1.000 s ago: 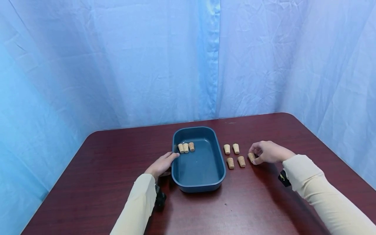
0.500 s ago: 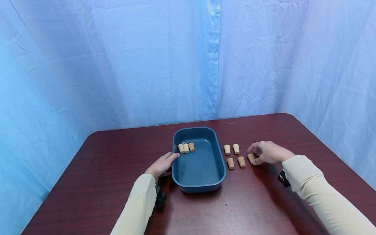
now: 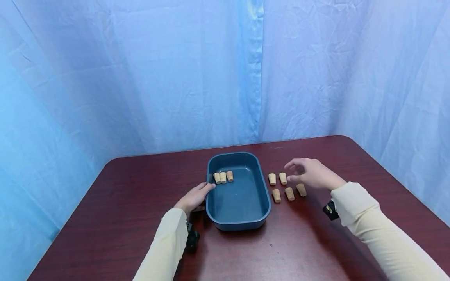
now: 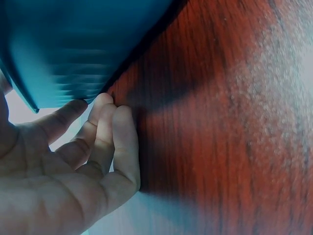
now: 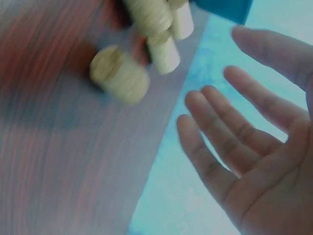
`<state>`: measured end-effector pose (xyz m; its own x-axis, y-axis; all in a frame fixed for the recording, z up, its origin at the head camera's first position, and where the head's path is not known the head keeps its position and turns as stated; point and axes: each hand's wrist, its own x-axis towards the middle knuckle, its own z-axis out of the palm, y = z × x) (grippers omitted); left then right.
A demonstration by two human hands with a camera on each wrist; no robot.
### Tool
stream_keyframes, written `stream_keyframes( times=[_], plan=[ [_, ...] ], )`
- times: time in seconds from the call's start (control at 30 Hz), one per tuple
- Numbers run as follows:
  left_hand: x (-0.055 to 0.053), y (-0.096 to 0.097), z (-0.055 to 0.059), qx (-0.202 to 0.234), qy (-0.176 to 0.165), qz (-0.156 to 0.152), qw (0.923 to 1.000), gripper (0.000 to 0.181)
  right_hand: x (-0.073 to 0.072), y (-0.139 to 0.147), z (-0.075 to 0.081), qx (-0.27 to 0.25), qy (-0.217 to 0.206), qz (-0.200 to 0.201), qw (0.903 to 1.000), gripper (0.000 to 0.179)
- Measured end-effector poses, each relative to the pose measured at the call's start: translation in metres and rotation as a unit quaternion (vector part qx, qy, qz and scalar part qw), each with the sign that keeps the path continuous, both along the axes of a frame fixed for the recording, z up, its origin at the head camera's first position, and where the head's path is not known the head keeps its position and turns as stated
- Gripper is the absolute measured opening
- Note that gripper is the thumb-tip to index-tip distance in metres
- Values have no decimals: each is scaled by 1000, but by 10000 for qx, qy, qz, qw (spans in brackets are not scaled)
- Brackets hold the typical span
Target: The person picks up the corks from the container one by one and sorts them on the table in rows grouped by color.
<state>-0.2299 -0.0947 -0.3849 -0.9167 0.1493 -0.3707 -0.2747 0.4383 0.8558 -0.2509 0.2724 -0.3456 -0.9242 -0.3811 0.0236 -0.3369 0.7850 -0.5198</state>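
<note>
A deep dark-blue rectangular pan (image 3: pixel 235 225) stands on the table, with three cork stoppers (image 3: pixel 223 178) lying side by side at its back left. My left hand (image 3: pixel 192 198) holds the pan's left wall, thumb over the rim. In the left wrist view, the fingertips (image 4: pixel 78 105) meet the outer wall low down. To the right of the pan, several tapered corks (image 3: pixel 290 194) lie in two rows. My right hand (image 3: pixel 309 172) hovers over their right end, fingers spread and slightly bent, holding nothing. Below it lies the rightmost cork (image 3: pixel 301 190), seen apart from the fingers in the right wrist view.
The dark red wooden table (image 3: pixel 116 218) has rounded back corners. Pale blue curtains (image 3: pixel 168 78) hang behind it and at both sides. A black wrist device (image 3: pixel 331 210) sits below the right sleeve.
My right hand has let go of the rightmost cork, lifted, and moved left toward the back row. That cork stays on the table. My left hand keeps its place on the pan.
</note>
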Motion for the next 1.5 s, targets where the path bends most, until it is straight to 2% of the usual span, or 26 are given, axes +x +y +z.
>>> stream_keyframes(
  times=[0.23,0.43,0.67,1.1,1.33,1.5],
  plan=[
    [-1,0,-1,-1,-20,40,10000,64,-1,-17,7,-545,337,-161,9978,32],
    [0,0,1,1,11,-12,10000,63,-4,-29,14,-944,275,-229,9949,30],
    [0,1,1,27,6,12,10000,64,-9,-46,19,-1062,237,-151,9940,31],
    [-1,2,1,6,13,14,10000,63,-19,-80,24,-1439,-216,-190,9892,38],
    [-1,2,1,-10,7,51,10000,63,-23,-100,30,-1855,-624,-217,9804,36],
    [-2,2,-1,-63,-10,100,9999,64,-25,-116,33,-2047,-718,-198,9760,36]
  ],
)
